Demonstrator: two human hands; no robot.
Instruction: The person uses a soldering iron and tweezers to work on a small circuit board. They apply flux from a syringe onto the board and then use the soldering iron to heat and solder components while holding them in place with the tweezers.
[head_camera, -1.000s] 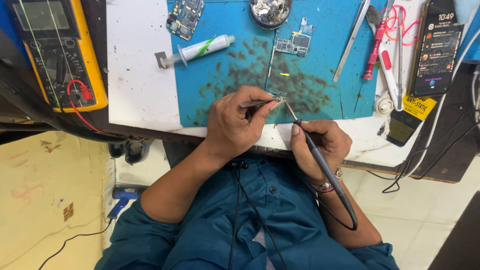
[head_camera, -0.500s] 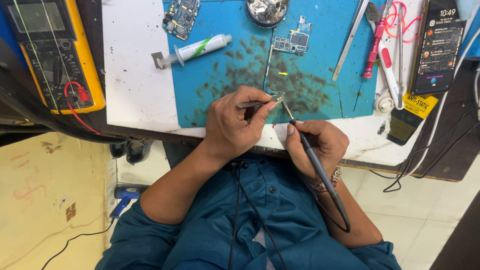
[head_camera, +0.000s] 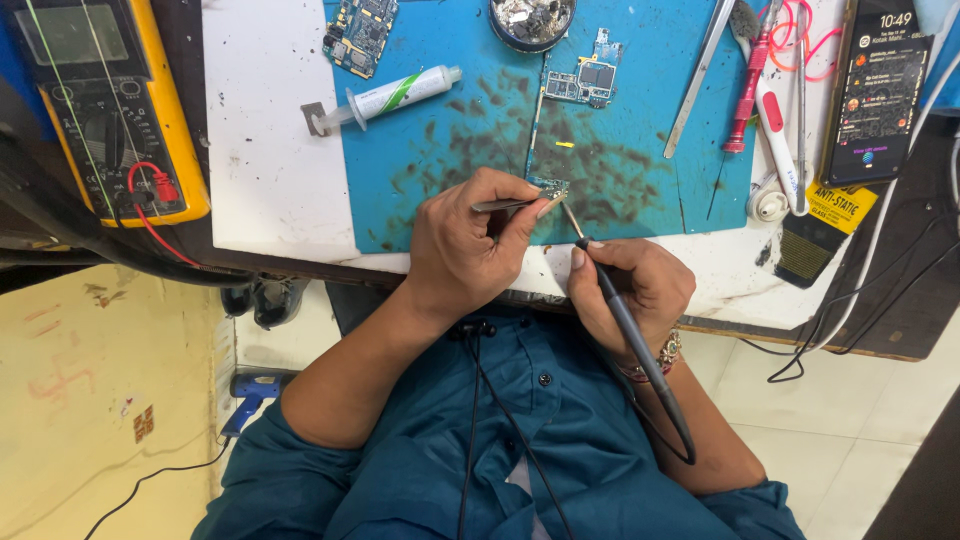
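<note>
From my head camera, my left hand (head_camera: 470, 245) pinches slim metal tweezers (head_camera: 505, 205) whose tips hold a small green circuit board piece (head_camera: 551, 186) on the stained blue work mat (head_camera: 440, 150). My right hand (head_camera: 630, 290) is closed around a black soldering iron (head_camera: 625, 320), its tip just beside that piece.

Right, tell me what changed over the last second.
Almost nothing. The left hand still pinches the tweezers on the small circuit board, and the right hand still holds the soldering iron with its tip at that board. Only the view shifted slightly. Syringe tube, yellow meter and phone lie unmoved.
</note>
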